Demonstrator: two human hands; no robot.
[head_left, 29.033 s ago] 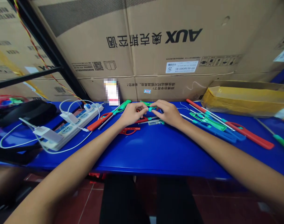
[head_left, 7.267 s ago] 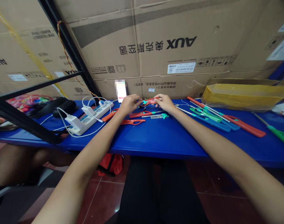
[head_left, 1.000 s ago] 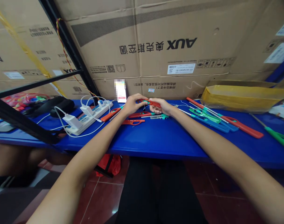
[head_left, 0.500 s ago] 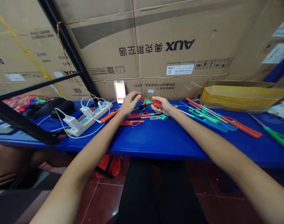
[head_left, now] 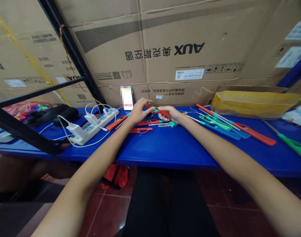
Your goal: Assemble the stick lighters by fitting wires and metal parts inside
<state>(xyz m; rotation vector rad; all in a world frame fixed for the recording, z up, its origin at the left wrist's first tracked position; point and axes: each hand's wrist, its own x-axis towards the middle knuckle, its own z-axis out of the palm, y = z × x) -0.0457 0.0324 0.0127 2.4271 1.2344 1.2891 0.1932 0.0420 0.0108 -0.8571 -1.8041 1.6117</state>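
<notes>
A red lighter casing (head_left: 164, 112) with green parts is held up above the blue table by both hands. My right hand (head_left: 172, 114) wraps round its right end. At its left end, my left hand (head_left: 139, 111) pinches the casing with thumb and fingers. Just below the hands lie another red lighter (head_left: 143, 122), a red casing half (head_left: 144, 131) and a small clear piece with a green end (head_left: 173, 124). Left of my left hand rests a red lighter handle (head_left: 114, 122).
A white power strip (head_left: 93, 130) with plugged chargers lies left, near a black metal frame (head_left: 73, 54). A lit phone (head_left: 127, 99) leans against the carton (head_left: 160, 29). Blue, green and red lighters (head_left: 254, 133) lie right, before a yellow-taped box (head_left: 256, 103).
My left thumb and fingers have closed in on the casing's left end, covering more of its green part. The right hand keeps its hold.
</notes>
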